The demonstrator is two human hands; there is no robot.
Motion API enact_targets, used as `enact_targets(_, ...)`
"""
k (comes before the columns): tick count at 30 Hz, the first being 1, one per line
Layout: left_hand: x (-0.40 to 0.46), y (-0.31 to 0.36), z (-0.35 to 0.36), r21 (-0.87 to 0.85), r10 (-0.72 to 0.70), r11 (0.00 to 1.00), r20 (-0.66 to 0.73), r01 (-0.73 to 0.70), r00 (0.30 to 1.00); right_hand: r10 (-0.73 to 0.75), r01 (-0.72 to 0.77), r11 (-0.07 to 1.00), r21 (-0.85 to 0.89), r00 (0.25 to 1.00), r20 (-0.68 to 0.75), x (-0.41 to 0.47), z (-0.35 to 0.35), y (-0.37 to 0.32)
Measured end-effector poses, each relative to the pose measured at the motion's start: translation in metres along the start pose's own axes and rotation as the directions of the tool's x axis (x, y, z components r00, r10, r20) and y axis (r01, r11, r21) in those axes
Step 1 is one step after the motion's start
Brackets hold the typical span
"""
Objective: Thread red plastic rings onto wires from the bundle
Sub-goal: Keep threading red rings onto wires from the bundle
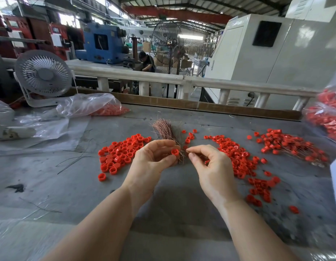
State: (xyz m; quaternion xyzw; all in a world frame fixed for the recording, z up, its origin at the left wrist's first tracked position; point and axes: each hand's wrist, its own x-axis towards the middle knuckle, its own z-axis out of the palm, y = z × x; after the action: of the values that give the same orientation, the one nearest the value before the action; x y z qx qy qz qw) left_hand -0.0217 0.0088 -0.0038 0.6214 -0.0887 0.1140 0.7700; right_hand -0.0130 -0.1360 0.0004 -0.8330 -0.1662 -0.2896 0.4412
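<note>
Nearest the camera, two bare forearms reached over the grey table (172, 213). The left hand (154, 159) curled round the lower end of the wire bundle (164, 129) and pinched one red ring (175, 152) between thumb and fingertips, the ring sitting just in front of the wires. The right hand (210, 162) was close beside it, thumb and forefinger pinched on what looked like a single thin wire whose tip pointed toward the ring; whether it touched the ring could not be told. Loose rings (120, 153) lay in a heap left of the hands, and a larger spread (240, 159) lay to the right. Beyond, the bundle fanned upward and away. Farther back sat a plastic bag of red parts (99, 107) and a white desk fan (43, 75).
</note>
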Motion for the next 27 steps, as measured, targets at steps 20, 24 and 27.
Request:
enact_targets(20, 0.0011, 0.0014, -0.0002, -0.187, -0.114, 0.976, -0.018, 0.108, 0.993, 0.004, -0.004, 1.0, -0.007, 1.0, -0.003, -0.0003, 0.0002, -0.0001)
enact_targets(24, 0.0009, 0.0041, 0.0005, -0.262, -0.15, 0.954, -0.006, 0.143, 0.989, 0.0, 0.0, 1.0, -0.01, 1.0, -0.012, -0.0001, 0.0007, -0.0002)
enact_targets(27, 0.0008, 0.0052, 0.0007, -0.298, -0.172, 0.94, 0.009, 0.167, 0.985, 0.0, 0.0, 1.0, -0.011, 1.0, -0.013, -0.0004, 0.0005, -0.0005)
